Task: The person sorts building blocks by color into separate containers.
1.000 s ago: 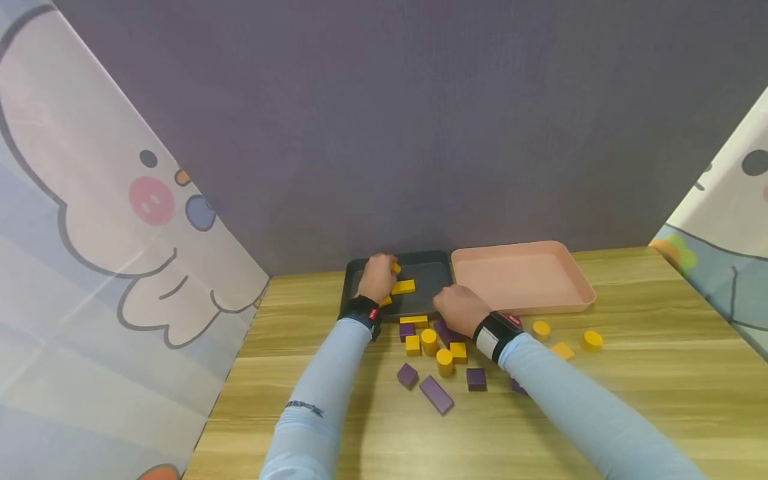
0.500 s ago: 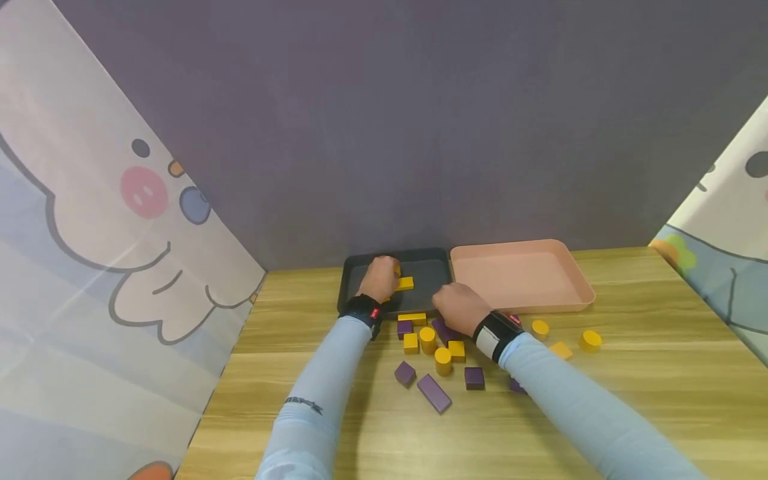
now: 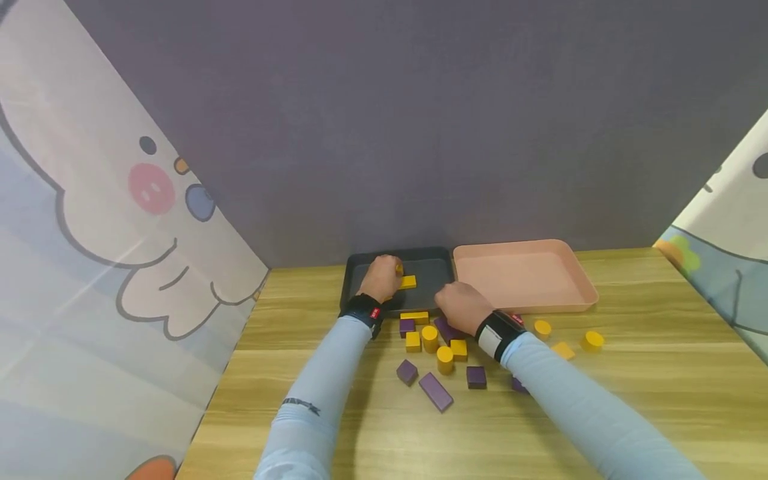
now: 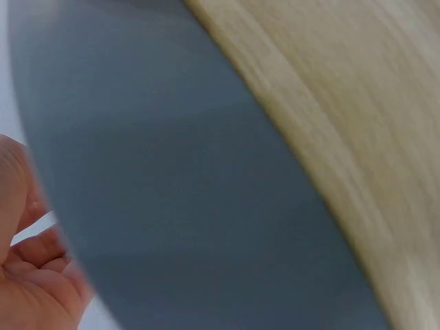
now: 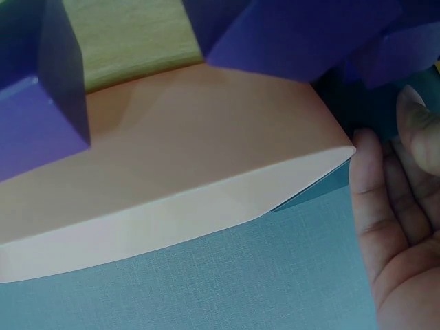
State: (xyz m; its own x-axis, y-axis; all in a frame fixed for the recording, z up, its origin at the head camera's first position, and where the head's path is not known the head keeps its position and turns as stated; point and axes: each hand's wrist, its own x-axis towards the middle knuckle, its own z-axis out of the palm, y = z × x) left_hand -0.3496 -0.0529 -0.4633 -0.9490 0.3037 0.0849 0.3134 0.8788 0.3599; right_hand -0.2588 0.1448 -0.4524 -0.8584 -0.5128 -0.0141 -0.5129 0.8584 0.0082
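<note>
In the head view my left hand (image 3: 381, 279) is inside the dark grey tray (image 3: 435, 268), pinching a small yellow block (image 3: 399, 268) at its fingertips. A flat yellow bar (image 3: 409, 282) lies on the tray floor beside that hand, partly covered by it. The tray wall (image 4: 179, 165) hides the left fingertips in the left wrist view. My right hand (image 3: 463, 307) hovers around the near corner where the two trays meet, above a purple block (image 3: 447, 330). In the right wrist view its fingers (image 5: 370, 179) bend loosely, thumb apart, with nothing seen between them.
A pink tray (image 3: 522, 277) with nothing in it stands right of the dark one. Several yellow and purple blocks lie before the trays, including a yellow cylinder (image 3: 445, 360) and a purple bar (image 3: 436, 392). Yellow discs (image 3: 593, 341) lie farther right. A grey wall (image 3: 390, 133) rises behind.
My left hand has shifted slightly right inside the dark tray and now covers more of the yellow bar. The right hand has stayed in place.
</note>
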